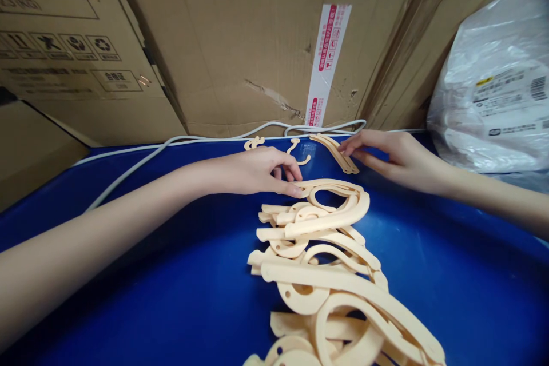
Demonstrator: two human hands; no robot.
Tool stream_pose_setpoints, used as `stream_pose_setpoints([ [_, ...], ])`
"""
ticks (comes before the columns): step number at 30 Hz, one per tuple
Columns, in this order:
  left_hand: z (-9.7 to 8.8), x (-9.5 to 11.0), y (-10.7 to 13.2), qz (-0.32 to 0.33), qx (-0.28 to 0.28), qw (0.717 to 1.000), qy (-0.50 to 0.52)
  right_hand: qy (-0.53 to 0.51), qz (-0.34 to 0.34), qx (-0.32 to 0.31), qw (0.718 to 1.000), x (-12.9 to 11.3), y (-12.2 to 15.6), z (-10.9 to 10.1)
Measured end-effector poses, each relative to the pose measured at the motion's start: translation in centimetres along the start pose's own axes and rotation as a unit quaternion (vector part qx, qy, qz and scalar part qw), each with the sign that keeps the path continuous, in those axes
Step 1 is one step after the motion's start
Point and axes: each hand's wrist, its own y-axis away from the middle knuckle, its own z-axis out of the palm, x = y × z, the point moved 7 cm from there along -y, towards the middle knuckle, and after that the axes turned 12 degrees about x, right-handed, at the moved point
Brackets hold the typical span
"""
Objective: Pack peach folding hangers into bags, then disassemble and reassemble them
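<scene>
My left hand [261, 171] reaches in from the left, fingers curled. Its thumb and fingertips close on the left end of a cream plastic folding hanger [330, 220] at the far end of a row of similar hangers. My right hand [398, 160] comes in from the right, thumb and fingertips drawn together at a pair of slim curved hanger arms [332, 151] lying near the back. Between the hands lies a loose S-shaped hook [294, 146]. Farther left, partly behind my left hand, are more small curved hooks [254, 143].
The row of overlapping folded hangers [326, 277] runs toward me across the blue surface [171, 291]. A white cable [163, 148] loops along the back. Large cardboard boxes [240, 57] stand behind, and a clear plastic-wrapped package [493, 91] sits at the right.
</scene>
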Motion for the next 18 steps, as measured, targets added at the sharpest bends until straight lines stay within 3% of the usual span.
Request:
stream_pose_setpoints([
  [2, 0.0, 0.2, 0.0, 0.000, -0.009, 1.000, 0.004, -0.004, -0.005, -0.007, 1.000, -1.6, -0.4, 0.1],
  [5, 0.1, 0.6, 0.1, 0.012, -0.016, 1.000, 0.006, -0.028, -0.027, -0.073, 0.997, -3.9, -0.7, 1.4],
  [10, 0.1, 1.1, 0.6, 0.026, -0.029, 0.999, 0.017, -0.058, -0.030, -0.169, 0.983, -4.8, -0.8, 3.4],
  [15, -0.2, 0.6, 0.8, -0.004, -0.045, 0.999, 0.022, -0.144, 0.075, -0.185, 0.969, -4.6, -1.2, 3.8],
  [18, -1.2, 0.3, 0.5, -0.046, 0.015, 0.996, 0.078, -0.189, 0.144, -0.141, 0.961, -4.7, -1.7, 3.3],
])
